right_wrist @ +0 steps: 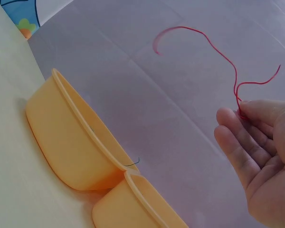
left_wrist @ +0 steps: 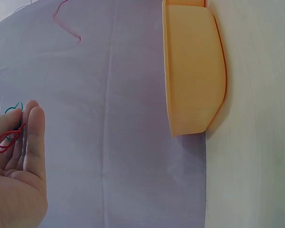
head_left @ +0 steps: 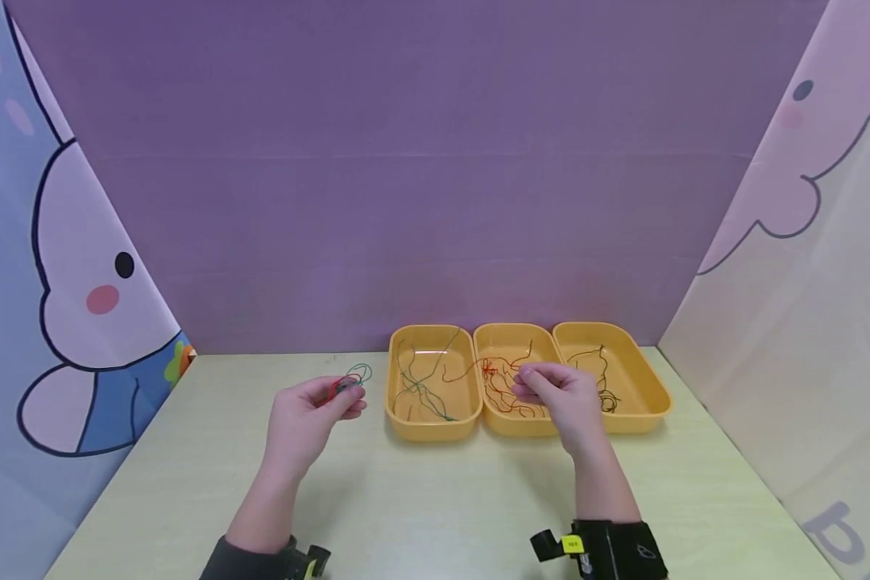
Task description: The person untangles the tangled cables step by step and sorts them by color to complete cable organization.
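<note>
My left hand (head_left: pixel 304 419) pinches a small coiled bundle of wires between thumb and fingers, left of the trays. A green loop (head_left: pixel 363 372) sticks out beyond the fingertips, and red loops (left_wrist: pixel 8 137) show beside the thumb. Above the middle tray, my right hand (head_left: pixel 569 403) pinches a thin red wire (right_wrist: pixel 219 51) between thumb and index finger. One long end of it curves away, a shorter end bends upward, and its pinched part is hidden by the fingers.
Three yellow trays stand side by side: the left tray (head_left: pixel 433 431) has green wires, the middle tray (head_left: pixel 518 427) red wires, the right tray (head_left: pixel 634 422) dark wires. Behind them rises a purple backdrop (head_left: pixel 435 177); printed panels flank the pale table (head_left: pixel 435 507).
</note>
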### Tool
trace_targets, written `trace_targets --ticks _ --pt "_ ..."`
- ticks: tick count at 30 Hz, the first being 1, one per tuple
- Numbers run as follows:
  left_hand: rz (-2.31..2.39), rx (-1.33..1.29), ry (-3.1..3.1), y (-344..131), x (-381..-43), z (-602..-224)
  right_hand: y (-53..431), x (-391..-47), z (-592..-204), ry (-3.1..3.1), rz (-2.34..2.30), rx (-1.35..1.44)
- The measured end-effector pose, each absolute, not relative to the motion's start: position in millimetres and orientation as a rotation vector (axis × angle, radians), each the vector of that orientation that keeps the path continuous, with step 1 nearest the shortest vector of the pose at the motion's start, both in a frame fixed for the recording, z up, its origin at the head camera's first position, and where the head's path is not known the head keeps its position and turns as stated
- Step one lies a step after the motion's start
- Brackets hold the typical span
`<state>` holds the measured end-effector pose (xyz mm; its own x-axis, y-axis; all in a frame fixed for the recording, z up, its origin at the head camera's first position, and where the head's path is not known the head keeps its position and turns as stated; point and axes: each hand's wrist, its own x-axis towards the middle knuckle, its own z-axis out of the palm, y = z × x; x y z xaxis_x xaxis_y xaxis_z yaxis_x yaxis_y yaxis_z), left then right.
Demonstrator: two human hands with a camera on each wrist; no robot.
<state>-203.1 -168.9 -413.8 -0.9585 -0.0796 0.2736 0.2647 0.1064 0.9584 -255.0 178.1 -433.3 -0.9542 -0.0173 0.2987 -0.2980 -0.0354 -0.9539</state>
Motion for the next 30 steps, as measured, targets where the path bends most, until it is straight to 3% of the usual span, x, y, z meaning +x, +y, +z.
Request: trace_targets --ticks 17,30 --pt "-1.973 -0.181 -2.110 -167 -205 -415 171 -255 -431 -2.027 2.079 0.342" --pt "-1.937 -0.190 -2.136 -166 -204 -414 189 -276 -435 -2.131 1.898 0.207"
